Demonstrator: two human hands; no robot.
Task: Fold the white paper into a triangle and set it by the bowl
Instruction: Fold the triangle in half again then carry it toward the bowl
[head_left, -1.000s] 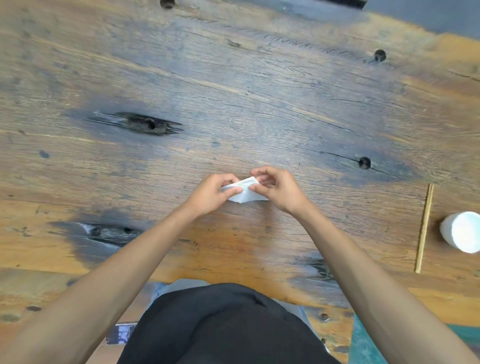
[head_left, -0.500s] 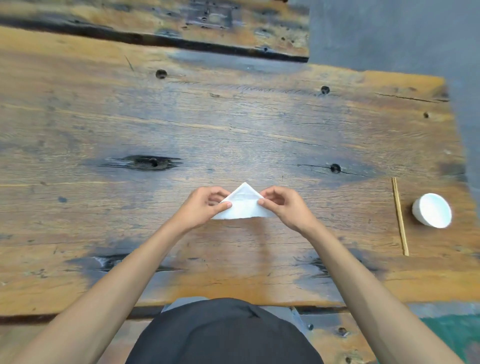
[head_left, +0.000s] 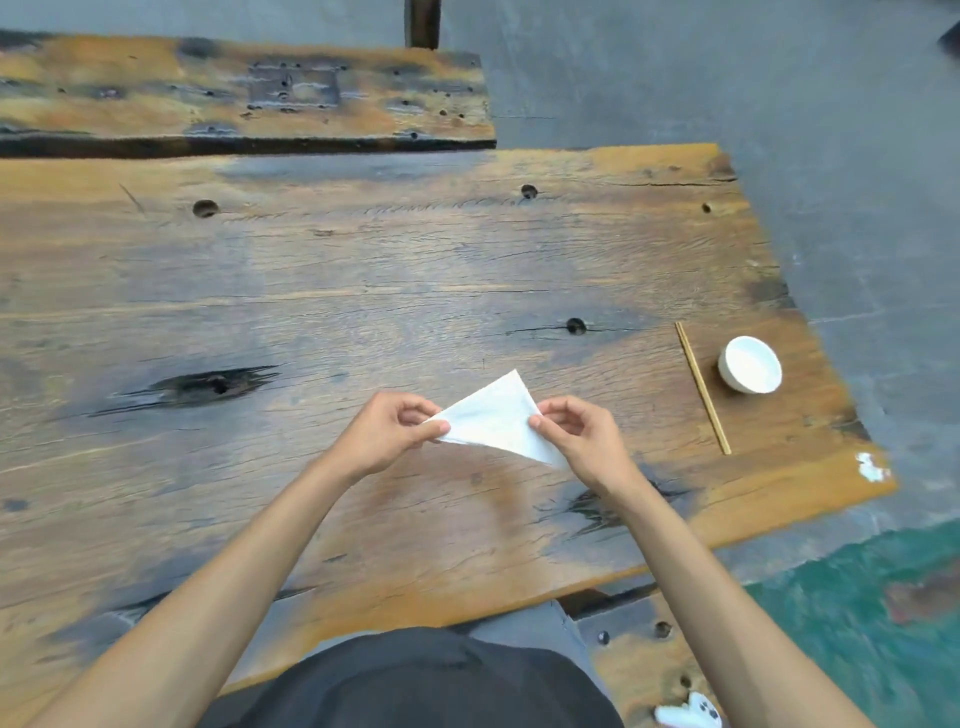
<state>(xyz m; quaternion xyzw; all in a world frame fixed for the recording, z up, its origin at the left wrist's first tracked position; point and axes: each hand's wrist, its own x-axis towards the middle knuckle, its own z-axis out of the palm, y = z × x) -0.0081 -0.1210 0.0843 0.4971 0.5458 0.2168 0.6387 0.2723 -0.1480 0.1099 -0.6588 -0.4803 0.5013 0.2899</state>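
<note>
No brand, label or writing can be read anywhere in view. The paper is white, thin and a little translucent, already folded into a triangle with one point aimed away from the person and a long edge running down to the right. It is held up over the middle of the desk, a faint shadow lying on the wood under it. The left hand has its grip clamped on the triangle's left corner, thumb and forefinger together on the sheet. The right hand has its grip clamped on the right edge, thumb on top, and covers the lower right corner. The bowl is small, round and white, and stands near the desk's right edge, well apart from the paper. A thin wooden stick lies just left of the bowl, between it and the hands. The desk is worn, cracked planking with dark knots and holes.
</note>
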